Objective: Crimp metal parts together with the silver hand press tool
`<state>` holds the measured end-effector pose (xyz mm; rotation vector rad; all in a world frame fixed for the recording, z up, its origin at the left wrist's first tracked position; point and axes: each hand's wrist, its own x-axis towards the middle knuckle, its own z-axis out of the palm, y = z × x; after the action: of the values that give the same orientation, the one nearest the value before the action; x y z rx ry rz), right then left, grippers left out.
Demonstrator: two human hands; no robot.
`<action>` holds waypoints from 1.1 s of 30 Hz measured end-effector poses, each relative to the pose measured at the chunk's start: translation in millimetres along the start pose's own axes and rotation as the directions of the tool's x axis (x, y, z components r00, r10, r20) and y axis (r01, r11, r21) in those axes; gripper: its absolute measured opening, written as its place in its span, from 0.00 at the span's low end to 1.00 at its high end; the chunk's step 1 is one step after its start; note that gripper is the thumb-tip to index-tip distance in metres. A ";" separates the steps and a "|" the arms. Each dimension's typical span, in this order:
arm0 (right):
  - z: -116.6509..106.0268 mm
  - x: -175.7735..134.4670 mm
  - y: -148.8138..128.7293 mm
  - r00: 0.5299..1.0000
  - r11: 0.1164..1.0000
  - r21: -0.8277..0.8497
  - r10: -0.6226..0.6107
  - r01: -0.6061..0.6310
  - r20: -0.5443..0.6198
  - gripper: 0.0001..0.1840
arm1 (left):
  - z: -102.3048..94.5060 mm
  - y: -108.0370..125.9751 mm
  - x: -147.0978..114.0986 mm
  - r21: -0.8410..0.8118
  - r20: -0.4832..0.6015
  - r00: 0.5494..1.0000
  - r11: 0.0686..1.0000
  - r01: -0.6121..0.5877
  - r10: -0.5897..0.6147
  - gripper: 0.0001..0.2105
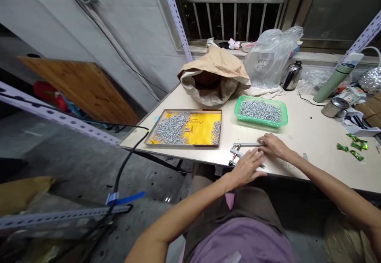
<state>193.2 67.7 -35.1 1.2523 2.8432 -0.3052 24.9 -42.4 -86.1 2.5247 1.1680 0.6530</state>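
Head view: yellow tray liner (pixel 200 127) reads "Preconi", upside down.

Green basket (pixel 282 110) of screws, brown paper bag (pixel 217 66), perhaps a kettle (pixel 292 76).

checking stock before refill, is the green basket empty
No, the green basket is filled across its bottom with small silvery metal pieces, and more of them lie in the flat tray beside it.

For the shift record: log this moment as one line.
left hand: flat on metal hand tool | right hand: on tool handle | green basket: screws | tray: screws | table
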 end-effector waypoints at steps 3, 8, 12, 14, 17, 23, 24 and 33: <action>-1.8 15.3 -0.1 0.999 1.000 -0.022 -0.008 0.007 -0.036 0.07 | 5.6 9.3 1.9 -0.016 0.003 1.000 1.000 0.017 -0.017 0.25; -15.7 31.3 -21.9 0.999 0.993 -0.114 0.029 -0.033 -0.040 0.09 | 2.8 8.1 4.8 -0.032 -0.018 0.999 0.999 0.043 -0.044 0.25; -15.2 34.1 -66.5 0.949 0.946 -0.086 -0.309 0.314 0.067 0.12 | 2.7 7.1 4.2 -0.051 0.023 0.998 0.997 0.063 -0.062 0.29; -9.9 37.5 -86.2 0.887 0.887 -0.076 -0.447 0.456 0.113 0.10 | 5.0 8.3 3.0 -0.045 0.055 0.993 0.993 0.107 -0.105 0.33; 1.3 46.1 -102.4 0.823 0.821 -0.090 -0.549 0.564 0.147 0.07 | 8.0 10.6 1.7 0.019 0.064 0.990 0.992 0.125 -0.126 0.37; 5.5 67.5 -100.7 0.854 0.863 -0.010 -0.502 0.506 -0.133 0.07 | 0.2 3.8 9.5 0.117 0.093 0.996 0.993 0.002 -0.013 0.29; -2.5 71.2 -96.0 0.850 0.874 0.034 -0.462 0.485 -0.255 0.08 | -2.9 1.7 12.1 0.122 0.089 0.996 0.992 -0.028 0.017 0.28; -105.9 93.0 -4.7 0.728 0.995 -0.104 -0.066 -0.007 -0.683 0.17 | -17.8 -10.9 18.1 0.195 -0.050 0.996 0.979 -0.063 0.074 0.20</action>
<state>133.1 152.1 60.6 1.5581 3.4070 0.4046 19.1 -20.4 -70.5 2.7357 1.2223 0.6621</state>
